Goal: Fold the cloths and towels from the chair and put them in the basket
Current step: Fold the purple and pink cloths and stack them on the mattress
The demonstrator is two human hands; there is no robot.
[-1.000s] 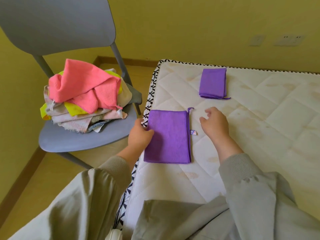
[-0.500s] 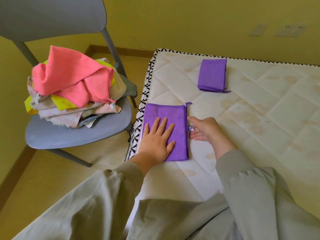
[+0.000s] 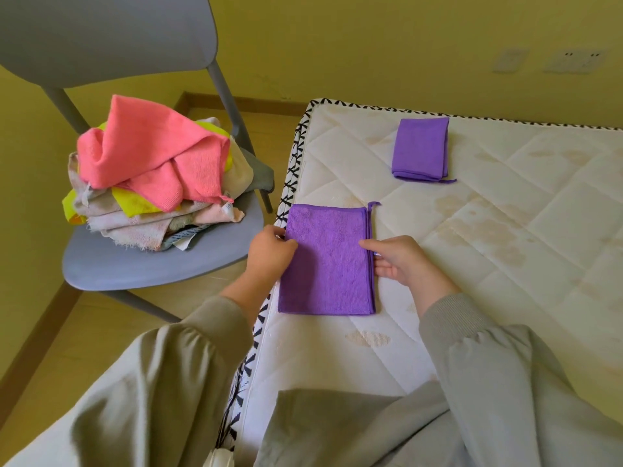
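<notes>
Half a second back my left hand (image 3: 269, 252) lay flat on the purple cloth (image 3: 328, 264); now it sits at the cloth's left edge, fingers curled and pinching it. My right hand (image 3: 401, 261) pinches the right edge, thumb on top. That cloth lies folded on the mattress (image 3: 505, 247) by its left edge, with a second folded purple cloth (image 3: 419, 148) farther back. On the chair (image 3: 151, 267) sits a heap of unfolded cloths (image 3: 151, 173).

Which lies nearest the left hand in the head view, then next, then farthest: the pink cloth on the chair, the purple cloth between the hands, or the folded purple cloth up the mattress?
1. near purple cloth: the left hand pinches its left edge.
2. pink cloth: atop the chair pile, to the hand's left.
3. folded purple cloth: far up the mattress, to the right.
</notes>
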